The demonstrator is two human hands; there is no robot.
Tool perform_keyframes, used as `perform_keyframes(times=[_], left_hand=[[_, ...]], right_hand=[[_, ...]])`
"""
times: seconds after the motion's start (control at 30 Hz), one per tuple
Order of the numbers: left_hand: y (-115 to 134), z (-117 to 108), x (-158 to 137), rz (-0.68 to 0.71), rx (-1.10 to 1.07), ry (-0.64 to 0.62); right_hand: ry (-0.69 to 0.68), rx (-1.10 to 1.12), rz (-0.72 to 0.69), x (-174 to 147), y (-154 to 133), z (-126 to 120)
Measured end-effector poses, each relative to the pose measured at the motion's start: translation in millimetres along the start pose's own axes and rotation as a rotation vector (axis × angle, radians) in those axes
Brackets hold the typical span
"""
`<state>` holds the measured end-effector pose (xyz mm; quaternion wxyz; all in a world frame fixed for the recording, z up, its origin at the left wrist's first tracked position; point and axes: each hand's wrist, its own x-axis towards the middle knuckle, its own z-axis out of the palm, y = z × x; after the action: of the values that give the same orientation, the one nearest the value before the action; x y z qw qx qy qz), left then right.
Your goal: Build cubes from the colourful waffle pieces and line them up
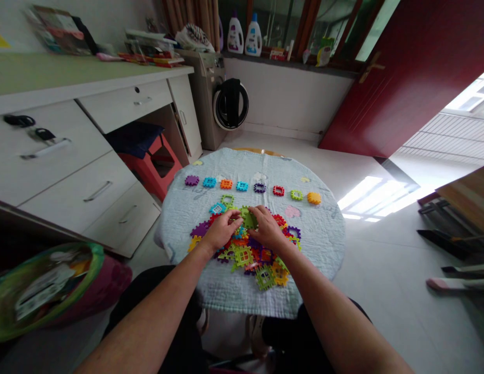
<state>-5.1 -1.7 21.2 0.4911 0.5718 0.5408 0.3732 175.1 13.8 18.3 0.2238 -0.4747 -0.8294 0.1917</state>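
A green toothed plastic building block (248,217) is held over the heap in the middle of the table. My right hand (266,227) grips it from the right, fingers on its upper edge. My left hand (226,227) has its fingers curled in at the block's left edge and appears to pinch it there. Below both hands lies a loose heap of building blocks (244,255) in green, purple, red, orange, yellow and blue, many with window-like openings. Part of the heap is hidden under my hands.
Across the far side of the cloth-covered table (315,249) runs a spaced row of single blocks, from a purple block (192,180) to an orange block (314,198). A red stool (152,163) and a bin (97,280) stand left; a washing machine (206,98) is behind.
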Motion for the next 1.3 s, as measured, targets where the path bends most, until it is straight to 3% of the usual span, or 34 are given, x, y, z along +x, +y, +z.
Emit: perform_keyframes(times=[0.1, 0.2, 0.37, 0.53, 0.8, 0.93, 1.17, 1.3], left_hand=[[3, 11, -3, -0.098, -0.315, -0.098], [4, 14, -4, -0.171, -0.47, -0.123], [4, 11, -3, -0.238, -0.494, -0.054], [6, 7, -4, -0.284, -0.564, -0.082], [6, 1, -5, -0.35, -0.62, -0.08], [8, 4, -6, -0.322, -0.604, -0.097], [7, 16, -5, -0.245, -0.534, -0.035], [7, 19, -5, -0.228, -0.529, -0.048]], right_hand=[[0.016, 0.048, -0.061, -3, -9, 1], [0.03, 0.085, -0.075, -5, -9, 4], [0.039, 0.138, -0.056, -7, 1, 8], [0.009, 0.195, -0.023, -8, 9, 10], [-0.066, 0.494, 0.136, -11, 12, 18], [-0.028, 0.4, 0.118, -11, 8, 18], [0.072, 0.17, -0.051, -12, -2, 16], [0.05, 0.064, -0.06, -15, -11, 10]])
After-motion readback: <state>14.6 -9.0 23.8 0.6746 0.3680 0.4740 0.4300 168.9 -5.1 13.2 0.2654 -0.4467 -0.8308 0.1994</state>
